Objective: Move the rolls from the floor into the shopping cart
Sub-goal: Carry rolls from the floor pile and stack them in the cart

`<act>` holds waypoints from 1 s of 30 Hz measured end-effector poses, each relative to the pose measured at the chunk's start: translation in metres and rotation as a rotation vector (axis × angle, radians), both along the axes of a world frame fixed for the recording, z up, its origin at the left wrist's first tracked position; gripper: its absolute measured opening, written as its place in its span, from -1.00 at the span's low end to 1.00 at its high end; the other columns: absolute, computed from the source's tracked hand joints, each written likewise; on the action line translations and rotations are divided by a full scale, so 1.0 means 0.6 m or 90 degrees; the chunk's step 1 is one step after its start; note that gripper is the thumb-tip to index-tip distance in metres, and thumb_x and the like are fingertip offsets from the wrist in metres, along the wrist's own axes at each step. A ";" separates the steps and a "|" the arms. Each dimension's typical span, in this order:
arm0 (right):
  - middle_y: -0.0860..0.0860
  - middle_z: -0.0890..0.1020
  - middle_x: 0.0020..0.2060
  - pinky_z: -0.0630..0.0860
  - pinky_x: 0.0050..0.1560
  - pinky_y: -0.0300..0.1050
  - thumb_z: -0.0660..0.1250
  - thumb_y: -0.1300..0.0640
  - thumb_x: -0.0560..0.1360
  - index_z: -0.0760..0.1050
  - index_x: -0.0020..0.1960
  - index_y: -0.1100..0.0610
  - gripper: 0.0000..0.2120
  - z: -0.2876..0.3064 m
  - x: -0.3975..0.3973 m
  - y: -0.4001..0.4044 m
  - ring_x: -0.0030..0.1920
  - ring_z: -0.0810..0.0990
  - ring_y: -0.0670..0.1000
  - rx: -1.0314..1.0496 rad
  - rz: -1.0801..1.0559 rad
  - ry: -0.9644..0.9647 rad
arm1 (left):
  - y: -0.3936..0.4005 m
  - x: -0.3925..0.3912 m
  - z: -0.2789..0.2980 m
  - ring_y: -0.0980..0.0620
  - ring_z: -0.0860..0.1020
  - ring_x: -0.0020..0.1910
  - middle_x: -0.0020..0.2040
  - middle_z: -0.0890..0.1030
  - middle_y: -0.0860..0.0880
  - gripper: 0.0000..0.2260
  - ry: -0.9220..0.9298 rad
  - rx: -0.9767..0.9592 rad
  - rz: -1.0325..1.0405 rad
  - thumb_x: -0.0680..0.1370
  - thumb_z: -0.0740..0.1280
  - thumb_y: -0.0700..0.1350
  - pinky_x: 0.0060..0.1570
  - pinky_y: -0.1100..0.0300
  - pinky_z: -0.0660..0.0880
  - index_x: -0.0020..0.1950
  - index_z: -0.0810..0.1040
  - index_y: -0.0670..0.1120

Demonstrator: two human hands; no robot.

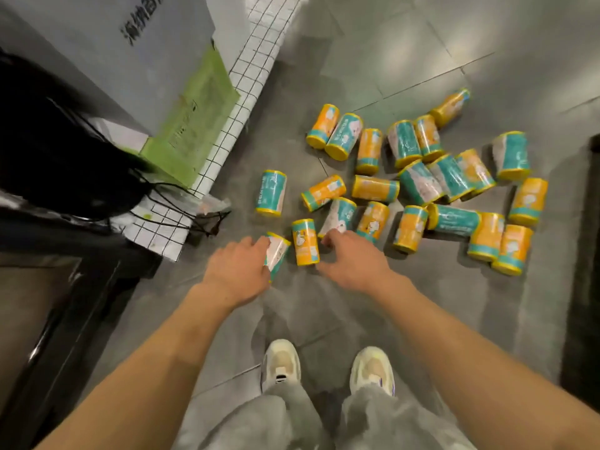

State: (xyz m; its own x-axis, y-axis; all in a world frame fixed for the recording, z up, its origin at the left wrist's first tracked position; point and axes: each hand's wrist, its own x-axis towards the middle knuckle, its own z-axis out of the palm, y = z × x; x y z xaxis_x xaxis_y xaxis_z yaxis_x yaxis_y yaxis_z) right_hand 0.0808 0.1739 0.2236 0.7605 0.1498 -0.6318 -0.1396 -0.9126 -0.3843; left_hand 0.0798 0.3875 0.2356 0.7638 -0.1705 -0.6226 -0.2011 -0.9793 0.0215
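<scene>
Below centre frame, our left hand (238, 271) grips a teal roll (276, 254) on the grey floor (406, 60); our right hand (352, 259) curls over another roll (337, 216). More rolls (451, 177) lie scattered to the right.

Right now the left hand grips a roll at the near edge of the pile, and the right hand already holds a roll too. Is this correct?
Not quite. The head view shows the left hand gripping a teal roll, but the right hand holds nothing; it only reaches toward the rolls.

Left hand (238, 269) grips a roll (277, 254) (teal wrapper); right hand (350, 258) reaching.
</scene>
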 end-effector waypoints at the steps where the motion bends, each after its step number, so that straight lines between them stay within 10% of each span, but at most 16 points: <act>1: 0.12 0.56 0.22 0.54 0.18 0.12 0.36 -0.14 0.50 0.43 0.34 0.00 -0.54 -0.042 0.015 0.009 0.26 0.54 0.21 -0.010 0.018 -0.012 | 0.011 0.011 -0.043 -0.22 0.53 0.22 0.21 0.51 -0.13 -0.65 -0.011 0.006 -0.004 0.58 0.22 0.01 0.07 -0.03 0.48 0.36 0.35 -0.01; 14: 0.17 0.54 0.20 0.50 0.09 0.04 0.40 -0.20 0.49 0.39 0.38 0.10 -0.40 -0.396 0.135 0.071 0.23 0.55 0.26 -0.092 0.044 -0.098 | 0.087 0.083 -0.414 -0.21 0.52 0.27 0.29 0.51 -0.09 -0.53 -0.086 -0.051 0.086 0.58 0.22 0.19 0.20 -0.09 0.50 0.42 0.32 0.02; 20: 0.13 0.61 0.14 0.37 -0.08 -0.05 0.43 -0.19 0.47 0.45 0.22 0.16 -0.48 -0.419 0.138 0.101 0.17 0.61 0.23 -0.157 0.004 -0.136 | 0.110 0.091 -0.426 -0.21 0.52 0.29 0.29 0.51 -0.13 -0.50 -0.121 -0.060 0.082 0.56 0.24 0.19 0.21 -0.10 0.50 0.44 0.32 0.00; 30: 0.11 0.55 0.32 0.41 0.26 0.00 0.54 -0.08 0.37 0.09 0.53 0.30 -0.03 -0.449 0.115 0.149 0.37 0.52 0.14 -0.199 -0.097 -0.091 | 0.137 0.051 -0.419 -0.17 0.52 0.28 0.31 0.51 -0.08 -0.50 -0.092 -0.037 0.114 0.56 0.25 0.15 0.19 -0.09 0.52 0.47 0.31 0.05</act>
State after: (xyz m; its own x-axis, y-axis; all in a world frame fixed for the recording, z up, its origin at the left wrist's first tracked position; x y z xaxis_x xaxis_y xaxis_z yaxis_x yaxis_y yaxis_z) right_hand 0.1499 0.2635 -0.0458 0.8434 -0.1554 -0.5143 -0.2482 -0.9617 -0.1164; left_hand 0.1102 0.4699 -0.0160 0.8657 -0.0564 -0.4974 -0.0288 -0.9976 0.0629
